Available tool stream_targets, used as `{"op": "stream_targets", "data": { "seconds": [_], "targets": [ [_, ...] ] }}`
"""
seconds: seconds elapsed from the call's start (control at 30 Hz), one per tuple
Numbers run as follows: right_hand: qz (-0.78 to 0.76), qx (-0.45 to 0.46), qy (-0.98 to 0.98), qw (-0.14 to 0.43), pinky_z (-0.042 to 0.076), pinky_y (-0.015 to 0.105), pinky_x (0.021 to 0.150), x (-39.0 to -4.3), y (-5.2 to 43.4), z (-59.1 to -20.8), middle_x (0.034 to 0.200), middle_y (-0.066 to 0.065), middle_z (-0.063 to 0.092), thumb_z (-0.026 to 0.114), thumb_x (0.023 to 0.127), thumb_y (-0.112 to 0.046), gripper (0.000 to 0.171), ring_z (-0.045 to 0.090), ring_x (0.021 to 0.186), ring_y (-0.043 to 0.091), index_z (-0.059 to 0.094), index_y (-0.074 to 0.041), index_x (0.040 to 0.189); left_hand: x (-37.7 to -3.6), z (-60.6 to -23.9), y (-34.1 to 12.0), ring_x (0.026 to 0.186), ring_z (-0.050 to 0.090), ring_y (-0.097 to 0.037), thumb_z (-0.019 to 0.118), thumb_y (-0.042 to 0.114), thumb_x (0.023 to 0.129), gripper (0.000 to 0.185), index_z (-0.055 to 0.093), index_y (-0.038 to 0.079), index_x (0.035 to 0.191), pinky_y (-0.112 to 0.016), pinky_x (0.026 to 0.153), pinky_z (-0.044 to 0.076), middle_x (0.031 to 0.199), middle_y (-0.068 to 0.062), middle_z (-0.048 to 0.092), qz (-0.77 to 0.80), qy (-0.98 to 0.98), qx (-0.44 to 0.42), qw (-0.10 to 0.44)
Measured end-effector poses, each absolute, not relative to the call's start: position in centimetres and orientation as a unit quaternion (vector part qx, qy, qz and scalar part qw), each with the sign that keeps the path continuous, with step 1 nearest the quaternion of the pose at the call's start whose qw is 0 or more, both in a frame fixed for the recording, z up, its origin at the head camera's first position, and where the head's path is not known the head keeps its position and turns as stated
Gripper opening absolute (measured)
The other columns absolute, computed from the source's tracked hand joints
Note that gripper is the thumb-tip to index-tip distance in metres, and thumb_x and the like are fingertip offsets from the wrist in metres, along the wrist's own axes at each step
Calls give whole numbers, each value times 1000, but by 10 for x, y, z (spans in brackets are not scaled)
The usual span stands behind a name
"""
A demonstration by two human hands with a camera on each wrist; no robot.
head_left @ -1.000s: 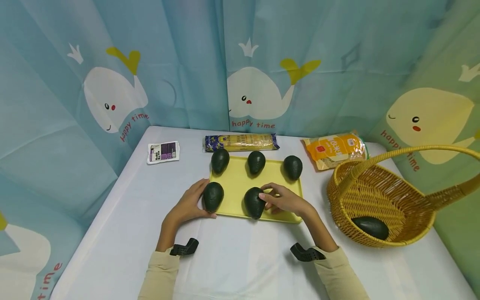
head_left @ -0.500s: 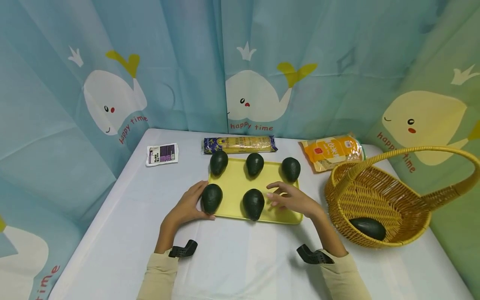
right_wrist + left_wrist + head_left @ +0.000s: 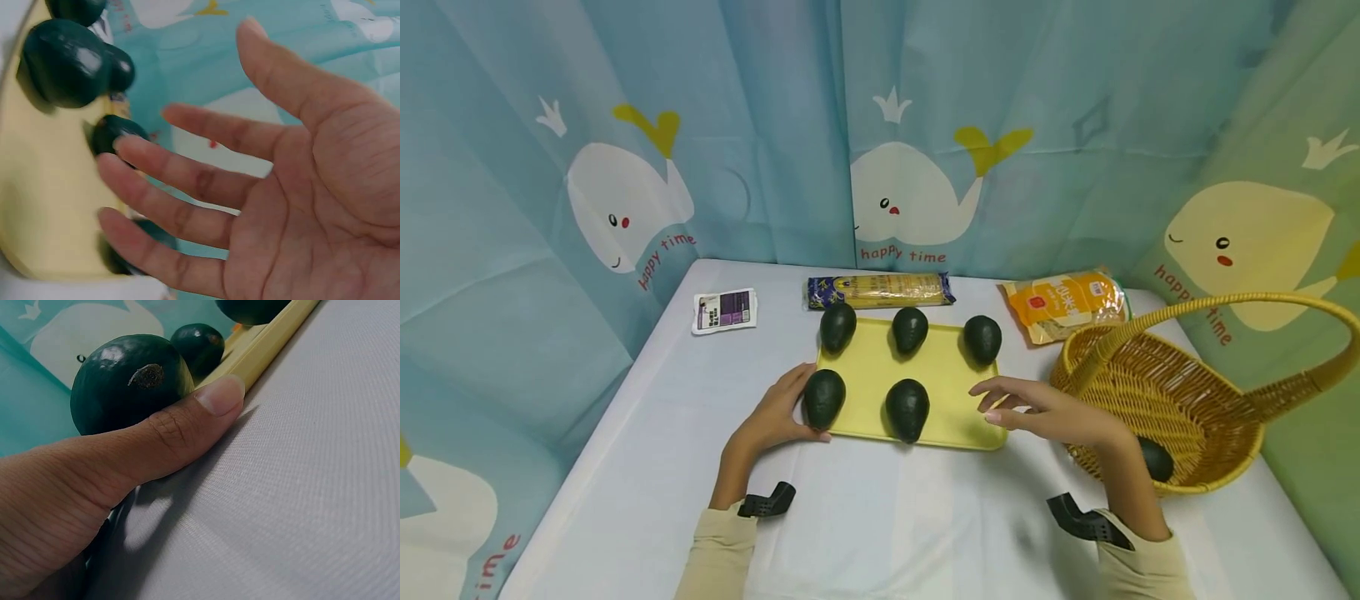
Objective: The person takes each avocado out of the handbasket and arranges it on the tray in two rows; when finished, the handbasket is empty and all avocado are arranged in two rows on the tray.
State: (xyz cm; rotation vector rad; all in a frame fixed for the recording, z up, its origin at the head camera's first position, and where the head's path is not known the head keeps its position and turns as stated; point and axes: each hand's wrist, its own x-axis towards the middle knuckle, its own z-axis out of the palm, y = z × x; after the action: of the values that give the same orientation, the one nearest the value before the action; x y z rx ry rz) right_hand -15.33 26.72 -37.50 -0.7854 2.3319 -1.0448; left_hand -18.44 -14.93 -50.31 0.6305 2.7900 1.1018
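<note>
Several dark green avocados stand on a yellow tray [image 3: 868, 400] in the head view: a back row of three and a front row of two. My left hand [image 3: 772, 410] holds the tray's front left corner, thumb along the front edge, beside the front left avocado [image 3: 824, 399]. In the left wrist view the thumb [image 3: 187, 422] lies against the tray rim [image 3: 262, 359]. My right hand [image 3: 1045, 410] hovers near the tray's right end, fingers spread and nothing in them. To its left is the front middle avocado [image 3: 907, 410].
A wicker basket [image 3: 1232, 462] with a tall handle stands at the right, one avocado [image 3: 1156, 459] inside, partly hidden by my right arm. Behind the tray lie a noodle pack [image 3: 887, 290] and an orange grain bag [image 3: 1067, 305]. A small purple-white packet [image 3: 725, 311] lies back left.
My right hand has let go of the front middle avocado and moved right, off toward the basket. The left hand stays at the tray's corner.
</note>
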Motion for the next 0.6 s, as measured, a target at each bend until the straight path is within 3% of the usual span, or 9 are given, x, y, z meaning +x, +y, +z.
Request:
{"op": "stream_targets", "data": {
  "seconds": [0.3, 0.6],
  "targets": [
    [-374, -299, 838, 263, 54, 25, 86, -141, 304, -340, 124, 10, 64, 50, 103, -13, 32, 62, 110, 9, 54, -7, 134, -187, -506, -150, 143, 30, -42, 93, 41, 58, 119, 32, 2, 152, -59, 114, 28, 156, -20, 33, 353, 909, 222, 22],
    [-333, -354, 842, 234, 53, 20, 84, -139, 345, -316, 120, -4, 68, 45, 102, -1, 34, 63, 108, 4, 61, -14, 128, -189, -509, -150, 144, 30, -41, 94, 42, 57, 119, 33, 3, 152, -58, 115, 27, 156, -19, 33, 358, 906, 226, 18]
  ]
}}
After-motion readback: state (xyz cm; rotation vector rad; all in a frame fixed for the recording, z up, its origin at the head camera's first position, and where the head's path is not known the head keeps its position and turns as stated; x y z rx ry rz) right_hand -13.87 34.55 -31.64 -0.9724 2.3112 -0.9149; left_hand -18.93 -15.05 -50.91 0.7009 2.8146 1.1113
